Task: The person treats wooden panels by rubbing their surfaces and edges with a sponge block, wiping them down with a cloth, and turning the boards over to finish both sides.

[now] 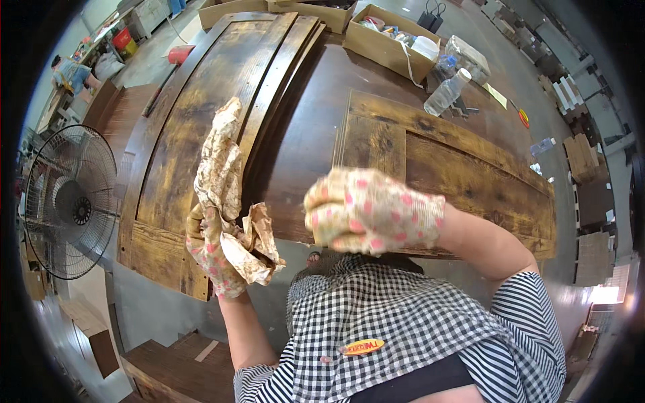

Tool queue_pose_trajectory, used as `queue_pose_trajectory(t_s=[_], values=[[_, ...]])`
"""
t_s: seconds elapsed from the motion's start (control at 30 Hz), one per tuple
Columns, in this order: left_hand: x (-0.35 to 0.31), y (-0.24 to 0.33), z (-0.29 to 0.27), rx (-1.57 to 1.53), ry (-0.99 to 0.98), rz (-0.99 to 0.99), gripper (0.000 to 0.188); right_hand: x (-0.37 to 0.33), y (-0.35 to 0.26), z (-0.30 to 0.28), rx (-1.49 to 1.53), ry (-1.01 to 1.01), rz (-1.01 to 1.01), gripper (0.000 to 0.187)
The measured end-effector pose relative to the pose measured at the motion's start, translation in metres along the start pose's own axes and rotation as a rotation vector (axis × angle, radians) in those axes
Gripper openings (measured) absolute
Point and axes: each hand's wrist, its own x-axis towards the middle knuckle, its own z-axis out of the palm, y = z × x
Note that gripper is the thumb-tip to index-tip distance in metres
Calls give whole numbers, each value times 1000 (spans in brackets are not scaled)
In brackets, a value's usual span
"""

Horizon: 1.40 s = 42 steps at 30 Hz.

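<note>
My left hand (213, 258), in a stained glove with pink dots, is closed on a crumpled, brown-stained white rag (222, 164). One length of the rag stretches away over the wooden door panel (181, 154) on the left; the rest bunches beside my wrist. My right hand (373, 211), gloved alike and slightly blurred, is above the near left corner of a second wooden panel (470, 171). Its fingers are curled in, and whatever they may hold is hidden. Both panels have a dark, rustic brown grain and framed edges.
Behind the right panel are an open cardboard box (386, 47) of supplies, a clear plastic bottle (447, 93) and scissors (523, 115). A large standing fan (74, 201) is at the left. Another person (75, 74) is far off at the upper left.
</note>
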Motion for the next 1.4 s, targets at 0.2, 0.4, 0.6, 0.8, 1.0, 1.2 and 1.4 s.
queue_pose_trajectory(t_s=[0.2,0.4,0.6,0.8,1.0,1.2,1.4], values=[[7,-16,-5,24,-31,-12,25,1,19,-5,-34,-14,37,22],[13,-38,-4,111,-94,-131,25,6,96,-41,-88,51,266,20],[17,-53,1,121,-157,-209,28,24,194,-73,-576,136,608,39],[16,-13,43,190,-336,18,31,-41,198,-64,261,890,786,41],[6,-23,139,1071,-1293,783,46,-108,160,-19,728,1471,765,47],[89,-86,222,1220,-1182,703,50,-118,163,-11,765,1445,575,61],[116,-111,247,1031,-997,315,46,-117,167,-12,647,1426,651,60]])
